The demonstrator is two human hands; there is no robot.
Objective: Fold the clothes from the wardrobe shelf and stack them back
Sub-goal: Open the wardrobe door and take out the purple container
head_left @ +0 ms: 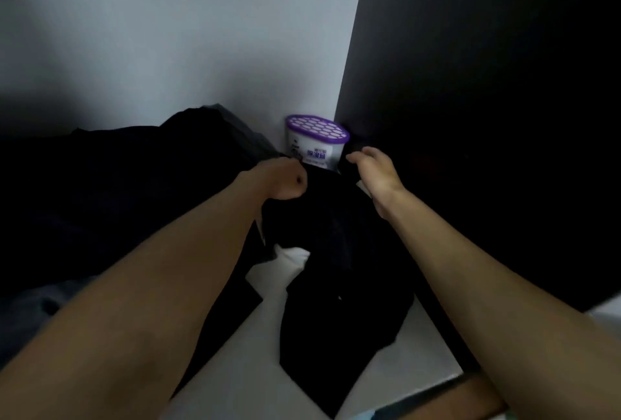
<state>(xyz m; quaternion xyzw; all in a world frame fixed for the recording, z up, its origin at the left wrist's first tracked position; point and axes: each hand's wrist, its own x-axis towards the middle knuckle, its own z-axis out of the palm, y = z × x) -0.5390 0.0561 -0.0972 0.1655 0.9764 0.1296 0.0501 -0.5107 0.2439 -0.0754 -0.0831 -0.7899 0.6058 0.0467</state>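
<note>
A black garment [339,285] lies crumpled on the white wardrobe shelf [255,379], running from the back corner toward the front edge. My left hand [285,179] is curled into a fist and grips the garment's far end. My right hand [376,167] hovers just right of it with fingers loosely spread and holds nothing that I can see. A pile of dark clothes [117,191] fills the left side of the shelf.
A white tub with a purple honeycomb lid [316,139] stands in the back corner, just behind both hands. The pale back wall [168,33] rises behind, and a dark side panel [487,117] closes the right.
</note>
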